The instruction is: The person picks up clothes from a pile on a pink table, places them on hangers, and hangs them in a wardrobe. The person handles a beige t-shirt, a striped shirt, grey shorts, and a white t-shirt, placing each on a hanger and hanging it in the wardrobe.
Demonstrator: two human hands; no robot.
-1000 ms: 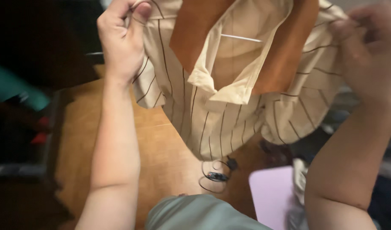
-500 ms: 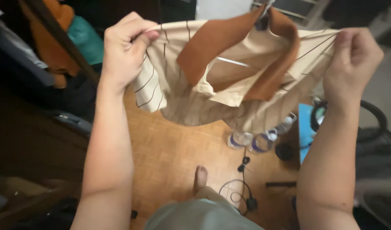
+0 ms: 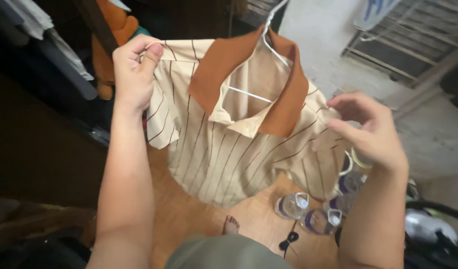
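Observation:
A cream shirt (image 3: 224, 154) with thin brown stripes and a rust-brown collar (image 3: 224, 65) hangs on a white wire hanger (image 3: 269, 40) in front of me. My left hand (image 3: 134, 74) is closed on the shirt's left shoulder, holding it up. My right hand (image 3: 371, 132) is at the right shoulder with its fingers spread, fingertips at the fabric's edge, gripping nothing that I can see. The shirt's right side sags lower than its left.
Several clear plastic bottles (image 3: 294, 205) stand on the wooden floor (image 3: 184, 219) below the shirt, beside a black cable (image 3: 289, 242). My bare foot (image 3: 231, 225) shows under the hem. Clothes hang in a dark wardrobe (image 3: 49, 45) at left. A pale wall (image 3: 328, 55) is at right.
My right hand has let go of the right shoulder and opened, and that side has dropped. The shirt now hangs flatter, with its hanger hook showing.

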